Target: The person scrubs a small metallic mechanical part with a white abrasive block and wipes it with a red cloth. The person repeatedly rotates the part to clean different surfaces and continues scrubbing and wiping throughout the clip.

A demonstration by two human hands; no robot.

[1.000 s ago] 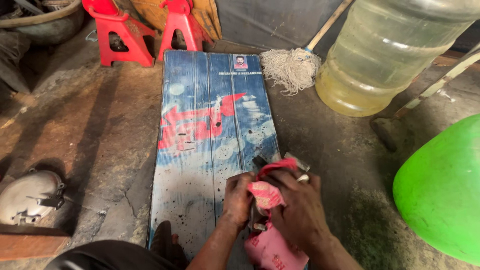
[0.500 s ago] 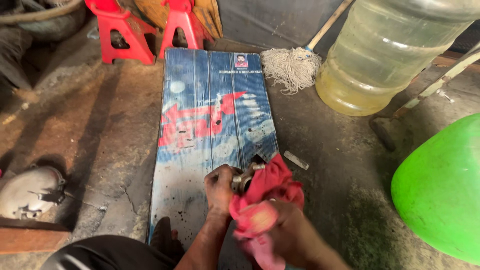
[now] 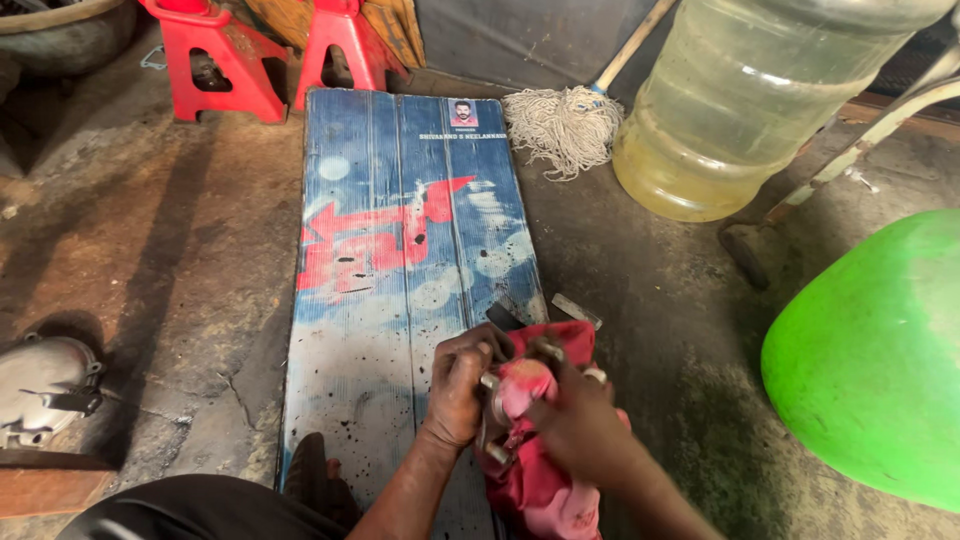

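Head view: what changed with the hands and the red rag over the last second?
The right hand shifted, now pressing the red rag into the metal part; the left hand keeps its grip on that part. The blue board, small metal piece and water jug stayed put.

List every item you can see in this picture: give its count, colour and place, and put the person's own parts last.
board: 1, blue with red, on the floor, centre
stands: 2, red, top left
mop: 1, off-white, beyond the board
bottle: 1, clear yellowish, top right
green thing: 1, right edge
metal cover: 1, grey, left edge
rag: 1, red, in the hands
metal part: 1, grey, wrapped in the rag
left hand: 1, gripping the part
right hand: 1, on the rag
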